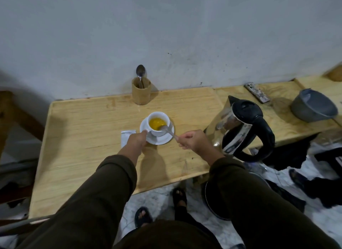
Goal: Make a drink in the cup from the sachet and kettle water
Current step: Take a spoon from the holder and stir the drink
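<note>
A white cup point(158, 116) holding yellow liquid stands on a white saucer point(161, 139) in the middle of the wooden table point(88, 130). My left hand point(137, 139) grips the saucer's left edge. My right hand point(192, 140) pinches the handle of a metal spoon point(169, 131) whose bowl rests in the yellow liquid. A white sachet point(126, 136) lies flat on the table just left of the saucer, partly behind my left hand. The steel kettle point(240, 132) with black handle and lid stands to the right of my right hand.
A wooden holder point(141, 93) with another spoon stands against the wall behind the cup. On a second table surface to the right lie a remote control point(257, 92) and a grey bowl point(313, 106). Feet and dark items are on the floor below the table's front edge.
</note>
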Demonstrator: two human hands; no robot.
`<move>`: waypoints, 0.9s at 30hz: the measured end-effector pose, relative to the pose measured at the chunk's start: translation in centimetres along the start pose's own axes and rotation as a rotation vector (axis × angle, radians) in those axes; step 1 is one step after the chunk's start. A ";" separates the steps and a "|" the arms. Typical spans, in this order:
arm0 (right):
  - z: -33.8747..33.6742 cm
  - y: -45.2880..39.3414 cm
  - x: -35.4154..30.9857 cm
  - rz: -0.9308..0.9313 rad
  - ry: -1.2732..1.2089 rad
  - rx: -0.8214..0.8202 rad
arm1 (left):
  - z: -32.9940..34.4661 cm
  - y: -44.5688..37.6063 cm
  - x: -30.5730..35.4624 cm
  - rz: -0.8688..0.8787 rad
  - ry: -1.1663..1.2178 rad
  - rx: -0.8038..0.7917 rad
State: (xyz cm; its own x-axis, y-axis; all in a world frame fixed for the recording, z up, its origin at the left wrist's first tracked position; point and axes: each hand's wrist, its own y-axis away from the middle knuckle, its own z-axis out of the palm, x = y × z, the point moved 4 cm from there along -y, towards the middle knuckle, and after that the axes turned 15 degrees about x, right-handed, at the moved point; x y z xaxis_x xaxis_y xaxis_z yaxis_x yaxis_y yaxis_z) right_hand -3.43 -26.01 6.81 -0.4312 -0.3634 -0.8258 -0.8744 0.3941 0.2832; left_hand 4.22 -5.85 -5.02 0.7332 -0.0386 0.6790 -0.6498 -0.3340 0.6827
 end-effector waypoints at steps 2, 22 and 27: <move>0.1 -0.2 0.9 0.022 0.048 -0.019 | 0.0 0.0 0.0 -0.006 0.012 -0.003; 0.8 -5.4 7.4 0.362 -0.017 0.079 | 0.0 -0.4 -1.4 0.039 0.037 0.075; 1.2 -7.1 7.1 0.378 0.085 0.075 | -0.4 1.3 -1.0 0.082 0.037 0.102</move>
State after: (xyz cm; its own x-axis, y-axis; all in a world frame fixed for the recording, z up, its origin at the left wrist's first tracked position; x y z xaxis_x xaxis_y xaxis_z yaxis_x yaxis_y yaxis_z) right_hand -0.06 -30.40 -1.67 -0.7396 -0.2483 -0.6255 -0.6327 0.5732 0.5207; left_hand 2.52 -5.87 -4.70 0.6692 -0.0359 0.7422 -0.6823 -0.4254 0.5946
